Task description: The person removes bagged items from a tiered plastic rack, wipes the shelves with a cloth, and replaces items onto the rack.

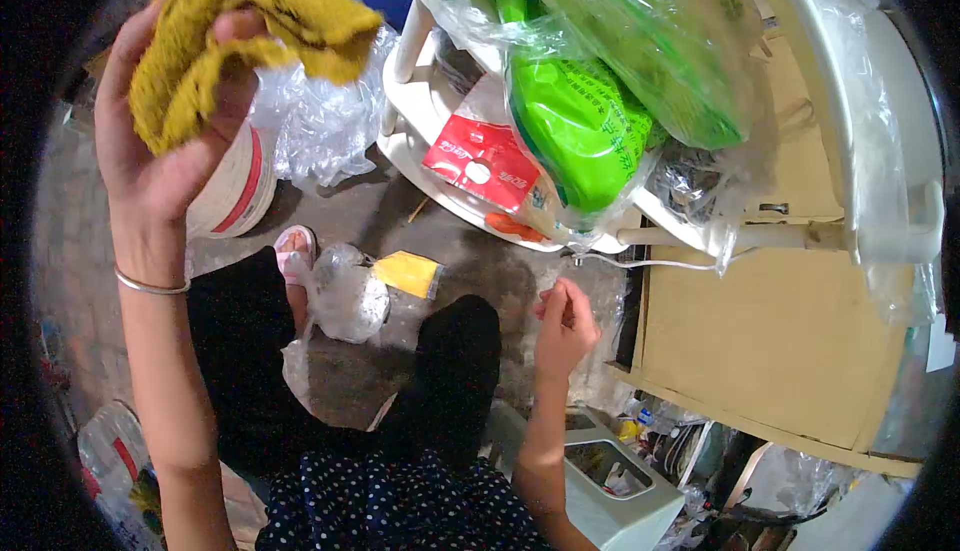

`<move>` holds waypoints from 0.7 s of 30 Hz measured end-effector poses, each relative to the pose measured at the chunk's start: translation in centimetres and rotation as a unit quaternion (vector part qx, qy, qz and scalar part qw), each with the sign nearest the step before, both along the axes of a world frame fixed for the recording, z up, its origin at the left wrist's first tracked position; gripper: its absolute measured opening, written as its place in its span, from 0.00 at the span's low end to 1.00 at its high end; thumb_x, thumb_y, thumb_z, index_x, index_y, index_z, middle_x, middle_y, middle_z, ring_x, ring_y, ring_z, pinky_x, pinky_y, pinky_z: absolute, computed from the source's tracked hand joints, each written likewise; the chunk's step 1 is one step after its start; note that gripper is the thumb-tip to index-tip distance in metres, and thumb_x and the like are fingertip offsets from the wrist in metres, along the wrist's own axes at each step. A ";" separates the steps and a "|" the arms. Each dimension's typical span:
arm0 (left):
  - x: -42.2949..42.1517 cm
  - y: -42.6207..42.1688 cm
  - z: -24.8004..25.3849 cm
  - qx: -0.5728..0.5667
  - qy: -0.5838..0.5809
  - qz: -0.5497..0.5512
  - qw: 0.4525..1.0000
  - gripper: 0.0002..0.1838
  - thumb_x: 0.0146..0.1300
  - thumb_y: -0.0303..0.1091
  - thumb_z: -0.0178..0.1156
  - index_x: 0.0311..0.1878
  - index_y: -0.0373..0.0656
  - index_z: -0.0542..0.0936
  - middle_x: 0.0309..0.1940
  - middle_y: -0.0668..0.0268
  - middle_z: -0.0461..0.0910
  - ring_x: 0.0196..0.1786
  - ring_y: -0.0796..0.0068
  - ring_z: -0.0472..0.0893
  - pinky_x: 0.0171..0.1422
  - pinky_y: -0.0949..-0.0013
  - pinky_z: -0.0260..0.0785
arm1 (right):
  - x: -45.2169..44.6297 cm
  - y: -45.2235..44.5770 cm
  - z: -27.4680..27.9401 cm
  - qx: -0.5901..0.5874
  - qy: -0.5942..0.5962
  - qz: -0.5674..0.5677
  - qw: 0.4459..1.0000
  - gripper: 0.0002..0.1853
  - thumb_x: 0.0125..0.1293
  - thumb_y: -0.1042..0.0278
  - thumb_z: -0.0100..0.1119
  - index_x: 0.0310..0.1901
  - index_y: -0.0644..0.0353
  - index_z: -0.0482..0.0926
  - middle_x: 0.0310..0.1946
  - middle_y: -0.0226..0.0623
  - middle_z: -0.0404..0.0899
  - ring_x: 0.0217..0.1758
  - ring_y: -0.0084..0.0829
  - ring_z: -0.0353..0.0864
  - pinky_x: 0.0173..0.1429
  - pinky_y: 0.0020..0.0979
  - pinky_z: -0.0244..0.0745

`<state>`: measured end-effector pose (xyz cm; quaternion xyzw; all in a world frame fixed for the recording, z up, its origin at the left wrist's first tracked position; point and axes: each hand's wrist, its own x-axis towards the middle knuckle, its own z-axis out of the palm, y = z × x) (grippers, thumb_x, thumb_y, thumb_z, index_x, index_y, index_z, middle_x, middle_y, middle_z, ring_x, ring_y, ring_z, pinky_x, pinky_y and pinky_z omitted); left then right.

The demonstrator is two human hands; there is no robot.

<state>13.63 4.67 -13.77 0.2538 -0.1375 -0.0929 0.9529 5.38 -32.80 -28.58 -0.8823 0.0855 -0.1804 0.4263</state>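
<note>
A crumpled mustard-yellow cloth (180, 71) hangs from my left hand (200, 151), raised at the upper left, with the fingers wrapped round it. Lower down, right of my knees, my right hand (567, 326) is held above the floor with its fingers curled together; whatever they may hold is too small to make out. A white cable (665, 263) runs just above this hand. Nearby, a white plastic shelf (440, 186) carries a bright green bag (575, 121) and a red packet (485, 163).
A white bucket with a red band (235, 186) and clear plastic wrap (325, 116) stand at the left. On the floor lie a clear bag (345, 296) and a yellow packet (408, 275). A beige cabinet (770, 341) is at the right, a grey bin (625, 496) below.
</note>
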 end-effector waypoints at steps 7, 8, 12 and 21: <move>0.5 1.3 -1.3 -0.085 0.086 0.029 0.992 0.19 0.62 0.33 0.47 0.53 0.31 0.66 0.48 0.51 0.68 0.47 0.64 0.72 0.50 0.70 0.71 | 2.7 -0.6 0.9 0.131 -0.027 -0.076 0.988 0.10 0.58 0.70 0.57 0.38 0.67 0.76 0.27 0.29 0.75 0.28 0.18 0.69 0.33 0.20 0.66; 0.5 1.3 -1.5 -0.102 0.105 0.032 0.989 0.19 0.62 0.33 0.47 0.53 0.30 0.66 0.48 0.50 0.68 0.47 0.64 0.72 0.50 0.70 0.71 | 3.0 -0.8 1.0 0.104 -0.039 -0.073 0.991 0.09 0.59 0.70 0.56 0.38 0.66 0.76 0.28 0.29 0.76 0.29 0.17 0.71 0.33 0.19 0.67; 0.2 1.5 -2.4 -0.080 0.166 0.131 0.974 0.18 0.62 0.33 0.48 0.51 0.32 0.68 0.46 0.52 0.72 0.46 0.62 0.75 0.51 0.66 0.72 | 3.5 -0.3 0.8 0.090 -0.041 -0.043 0.994 0.09 0.60 0.69 0.56 0.39 0.66 0.76 0.30 0.29 0.76 0.31 0.16 0.72 0.35 0.19 0.68; 0.5 -0.5 -3.1 -0.193 0.250 0.130 0.940 0.16 0.59 0.31 0.52 0.49 0.33 0.70 0.46 0.53 0.72 0.47 0.60 0.73 0.50 0.65 0.72 | 5.5 2.0 2.8 0.024 -0.056 0.077 0.995 0.05 0.57 0.75 0.56 0.34 0.67 0.77 0.26 0.36 0.76 0.29 0.25 0.73 0.34 0.25 0.69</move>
